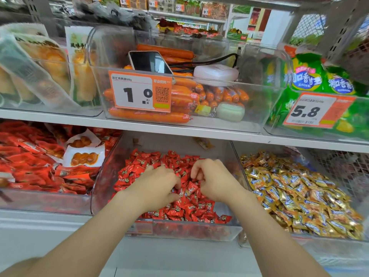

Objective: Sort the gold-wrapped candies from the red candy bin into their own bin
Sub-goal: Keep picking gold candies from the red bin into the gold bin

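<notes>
- Two hands work in one red candy bin (199, 229), lower centre of the frame.
- Left hand (159, 184): fingers curled down into the red candies (143, 159); I cannot tell if it holds one.
- Right hand (213, 182): curled likewise, grip hidden.
- One gold candy bin (319, 244), lower right, just beside, heaped with gold-wrapped candies (299, 196), too many to count.
- Two price tags (139, 90) on the shelf above.

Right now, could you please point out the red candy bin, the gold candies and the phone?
red candy bin (101, 182): head view, clear left wall.
gold candies (299, 196): head view, middle of heap.
phone (149, 61): head view, dark screen.
</notes>
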`<act>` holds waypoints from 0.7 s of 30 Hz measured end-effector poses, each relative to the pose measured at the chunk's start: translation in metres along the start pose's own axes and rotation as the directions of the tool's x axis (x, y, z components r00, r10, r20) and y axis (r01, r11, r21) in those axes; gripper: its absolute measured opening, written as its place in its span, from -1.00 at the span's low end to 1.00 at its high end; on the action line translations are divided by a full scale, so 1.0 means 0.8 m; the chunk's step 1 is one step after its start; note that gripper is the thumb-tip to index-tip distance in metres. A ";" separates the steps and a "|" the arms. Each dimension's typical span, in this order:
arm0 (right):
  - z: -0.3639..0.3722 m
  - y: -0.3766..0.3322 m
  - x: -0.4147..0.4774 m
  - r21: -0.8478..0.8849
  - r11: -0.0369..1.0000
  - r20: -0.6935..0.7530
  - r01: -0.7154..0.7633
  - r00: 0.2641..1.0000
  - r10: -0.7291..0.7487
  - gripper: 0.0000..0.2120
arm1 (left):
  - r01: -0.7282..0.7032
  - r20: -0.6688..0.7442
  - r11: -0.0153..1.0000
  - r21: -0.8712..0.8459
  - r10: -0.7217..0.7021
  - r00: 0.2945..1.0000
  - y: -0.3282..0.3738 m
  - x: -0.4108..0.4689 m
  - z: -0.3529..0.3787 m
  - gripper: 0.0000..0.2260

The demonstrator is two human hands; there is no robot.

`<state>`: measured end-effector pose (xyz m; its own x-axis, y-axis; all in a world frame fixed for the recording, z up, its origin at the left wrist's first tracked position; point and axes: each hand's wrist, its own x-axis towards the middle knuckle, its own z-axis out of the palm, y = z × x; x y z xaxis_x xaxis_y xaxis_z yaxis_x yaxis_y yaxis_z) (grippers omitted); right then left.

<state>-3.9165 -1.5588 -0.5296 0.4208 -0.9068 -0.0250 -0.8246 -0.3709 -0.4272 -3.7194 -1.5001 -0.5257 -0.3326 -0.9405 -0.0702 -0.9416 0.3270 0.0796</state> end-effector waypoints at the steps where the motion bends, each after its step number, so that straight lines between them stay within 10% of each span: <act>1: 0.002 -0.003 0.000 0.017 1.000 0.003 0.019 1.000 -0.019 -0.66 | 0.008 0.019 0.999 0.034 -0.008 1.000 0.001 0.002 0.001 -0.72; 13: 0.022 -0.014 -0.001 0.007 0.990 0.072 0.141 0.987 -0.141 -0.54 | 0.108 -0.129 0.993 -0.037 -0.112 0.985 -0.021 -0.001 -0.005 -0.76; 21: -0.039 -0.025 -0.051 0.264 0.963 -0.167 0.057 0.986 -0.012 -0.79 | 0.063 -0.328 0.849 -0.524 -0.269 0.906 -0.014 -0.012 -0.015 -0.84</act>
<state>-3.9287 -1.5208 -0.4920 0.3618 -0.9230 0.1315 -0.6704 -0.3556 -0.6512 -3.7053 -1.4960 -0.5136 -0.0305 -0.9701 0.2407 -0.7934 0.1700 0.5844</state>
